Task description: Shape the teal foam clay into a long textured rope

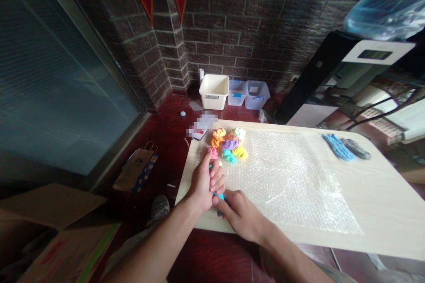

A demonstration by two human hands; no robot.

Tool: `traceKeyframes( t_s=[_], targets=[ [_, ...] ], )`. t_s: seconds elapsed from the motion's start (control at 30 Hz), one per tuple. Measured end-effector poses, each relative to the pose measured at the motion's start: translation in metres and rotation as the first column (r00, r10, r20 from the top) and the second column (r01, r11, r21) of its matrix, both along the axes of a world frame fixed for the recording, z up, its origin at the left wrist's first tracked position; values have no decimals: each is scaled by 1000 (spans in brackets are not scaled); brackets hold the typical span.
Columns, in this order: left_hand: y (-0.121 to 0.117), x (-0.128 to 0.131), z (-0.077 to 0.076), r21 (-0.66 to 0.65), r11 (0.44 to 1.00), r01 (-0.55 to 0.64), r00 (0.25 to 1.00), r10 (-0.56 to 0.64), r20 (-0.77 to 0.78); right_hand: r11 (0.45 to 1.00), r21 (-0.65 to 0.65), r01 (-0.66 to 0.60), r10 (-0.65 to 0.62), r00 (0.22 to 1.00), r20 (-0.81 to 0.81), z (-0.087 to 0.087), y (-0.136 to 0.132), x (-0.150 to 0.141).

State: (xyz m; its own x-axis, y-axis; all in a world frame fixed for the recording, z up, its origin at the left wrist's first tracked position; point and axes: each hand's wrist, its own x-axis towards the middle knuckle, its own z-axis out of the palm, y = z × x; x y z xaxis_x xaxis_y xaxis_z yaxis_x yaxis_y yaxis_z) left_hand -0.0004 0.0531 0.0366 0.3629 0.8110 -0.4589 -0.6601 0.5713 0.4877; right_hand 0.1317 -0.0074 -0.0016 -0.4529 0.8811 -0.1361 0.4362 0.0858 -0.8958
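Observation:
My left hand is closed around a turquoise sock, most of it hidden in the fist. Below it, my right hand pinches the sock's lower end between thumb and fingers. Just beyond my hands lies a cluster of balled-up soft cloth bundles that look like socks: an orange one, a purple one, a yellow one, a green one, a pale multicoloured one and a pink one, which my left hand partly covers.
Bubble wrap covers the middle of the wooden table. A blue sock and a grey sock lie at its far right. Plastic bins stand by the brick wall. A cardboard box and paper bag are at left.

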Motion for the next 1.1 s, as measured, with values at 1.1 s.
traceKeyframes(
  t_s=[1.1],
  targets=[
    [5, -4, 0, 26, 999, 39, 997, -41, 66, 909, -414, -37, -175, 869, -463, 4, -1, -7]
  ],
)
